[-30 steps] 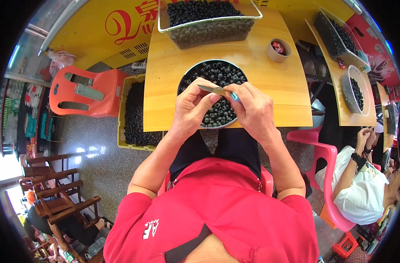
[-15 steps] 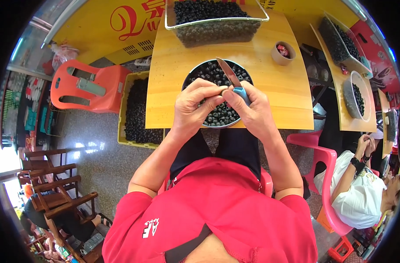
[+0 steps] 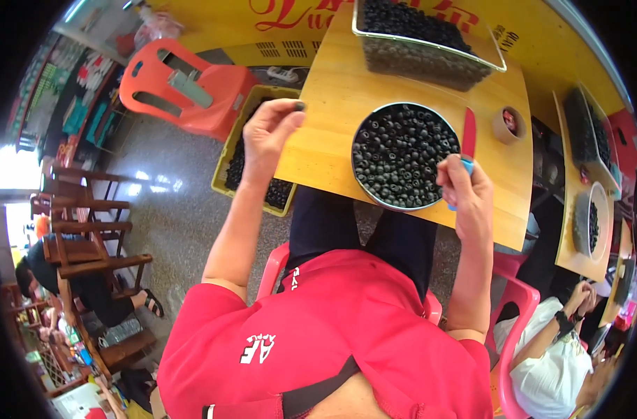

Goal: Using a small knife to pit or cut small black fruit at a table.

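My left hand (image 3: 271, 140) is raised over the table's left edge, above a yellow crate (image 3: 224, 183) of dark pieces. Its thumb and forefinger pinch one small dark round piece (image 3: 299, 107). At the right of the bowl, my right hand (image 3: 466, 190) is closed around the blue handle of a knife (image 3: 469, 133), the blade pointing up and away and looking reddish. Between the hands stands a round bowl (image 3: 355, 178) on the table, full of small black round pieces (image 3: 406, 153), many with a pale ring or hole; their exact kind is unclear.
On the wooden table (image 3: 325, 133) a clear tub (image 3: 430, 64) of similar dark pieces stands at the back, and a small round cup (image 3: 508, 126) at the right. An orange chair (image 3: 224, 87) is at far left. At right, another person (image 3: 552, 363) sits by a second table (image 3: 577, 244).
My hands have parted: the left went left past the bowl with the dark piece, the right moved right with the knife. The view has shifted, so the table appears farther right.
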`<state>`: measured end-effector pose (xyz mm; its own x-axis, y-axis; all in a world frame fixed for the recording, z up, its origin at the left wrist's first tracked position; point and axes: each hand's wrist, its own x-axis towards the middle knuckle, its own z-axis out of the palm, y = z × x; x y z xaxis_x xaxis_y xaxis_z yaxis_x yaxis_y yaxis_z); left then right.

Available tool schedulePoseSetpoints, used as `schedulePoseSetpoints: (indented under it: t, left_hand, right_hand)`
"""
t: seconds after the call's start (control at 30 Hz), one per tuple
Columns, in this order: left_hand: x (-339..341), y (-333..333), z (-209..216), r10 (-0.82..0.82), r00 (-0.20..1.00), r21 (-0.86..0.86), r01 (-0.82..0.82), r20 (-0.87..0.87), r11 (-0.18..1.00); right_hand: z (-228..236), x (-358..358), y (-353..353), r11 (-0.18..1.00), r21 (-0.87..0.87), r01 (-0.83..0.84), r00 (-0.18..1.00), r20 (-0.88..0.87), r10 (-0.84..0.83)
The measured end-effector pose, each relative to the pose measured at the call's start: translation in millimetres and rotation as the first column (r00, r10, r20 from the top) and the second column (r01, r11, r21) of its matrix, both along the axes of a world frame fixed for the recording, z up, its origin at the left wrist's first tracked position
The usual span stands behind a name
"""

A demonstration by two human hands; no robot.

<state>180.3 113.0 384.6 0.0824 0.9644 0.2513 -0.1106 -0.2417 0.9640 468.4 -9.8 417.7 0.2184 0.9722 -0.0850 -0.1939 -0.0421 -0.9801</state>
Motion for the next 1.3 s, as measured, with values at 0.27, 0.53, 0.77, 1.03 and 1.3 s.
schedulePoseSetpoints:
  t: [0.27,0.53,0.77,1.03,1.3]
  left_hand:
    - [-152,52,-147,0.370,0.701,0.042,-0.437,-0.609,0.898]
    - [-12,31,-20,0.164,0.905,0.271,-0.057,-0.393,0.961]
    - [113,6,14,-0.206,0.653,0.391,0.644,-0.728,0.658]
    - [145,11,-5,-0.146,0.513,0.322,0.710,-0.846,0.627]
    - [130,9,-8,-0.194,0.542,0.256,0.644,-0.818,0.721]
  right_hand:
    - [-19,16,-1,0.999,-0.024,0.042,0.998,0.055,-0.041]
    - [-24,25,-9,0.994,-0.047,0.094,0.994,0.058,-0.091]
    - [-21,25,-14,0.997,-0.014,0.073,0.995,0.066,-0.072]
    - [-26,31,-23,0.996,-0.008,0.092,0.991,0.093,-0.091]
    - [-26,24,-13,0.998,-0.009,0.062,0.996,0.070,-0.061]
